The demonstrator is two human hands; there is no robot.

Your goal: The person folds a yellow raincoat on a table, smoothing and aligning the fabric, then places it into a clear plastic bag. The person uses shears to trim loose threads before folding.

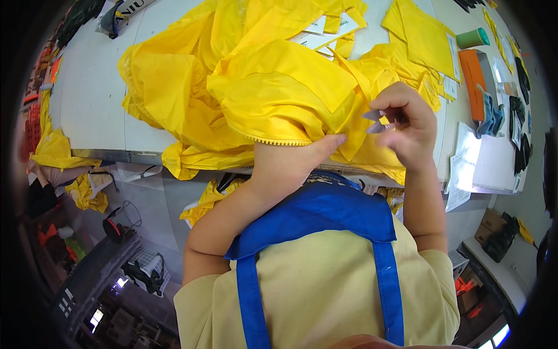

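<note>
A bright yellow garment (285, 87) of thin, shiny fabric with a toothed yellow zipper (273, 141) is bunched over the table's near edge. My left hand (296, 160) reaches under its folds, thumb outside on the cloth, closed on the fabric; the fingers are hidden beneath. To the right, my right hand (410, 119) is raised beside the garment and closed on small thread snips (372, 121). Their grey blades point left toward the cloth and stand apart. A bit of yellow shows between the blades and my fingers, too small to make out.
Yellow folded pieces (421, 43) with white labels lie farther back on the white table (87, 99). At the right are a green roll (472, 38), an orange box (472, 81), a blue cloth (491, 113) and paper sheets (463, 154). Another person's hand (36, 168) shows at far left.
</note>
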